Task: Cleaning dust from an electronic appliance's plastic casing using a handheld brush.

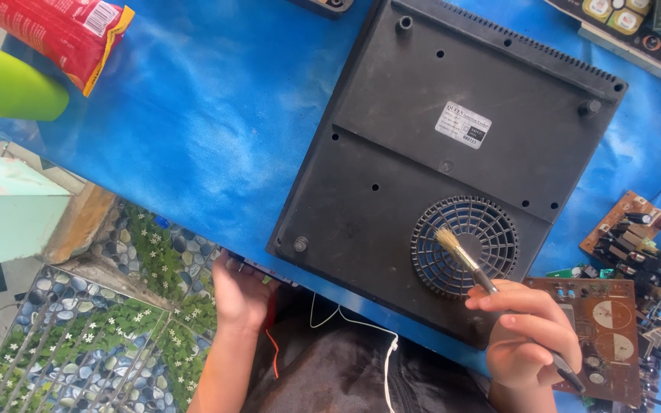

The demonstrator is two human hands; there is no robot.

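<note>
The right hand (pixel 525 329) holds a small paint brush (pixel 474 266) tight, fingers wrapped round the thin handle. The bristles rest on the round fan grille (pixel 464 246) at the near corner of a big black cooker base (pixel 453 153). The cooker lies upside down on the blue table (pixel 216 122), bottom side up.

The left hand (pixel 240 294) is closed on the near edge of the cooker base and steadies it.

I think light, short strokes work best here, so the hairs slip into the little slots and flick dust out, not push it down. It also helps to keep the left hand firm so the black base does not slide.

Some things are hard to see. The end of the brush handle hides behind the right hand. I cannot tell what is under the grille. The left fingertips tuck under the edge, out of sight. The brown circuit board (pixel 602 329) by the right hand is partly covered. A green cup (pixel 9 84) and a red packet (pixel 63 30) are cut off at the top left.
</note>
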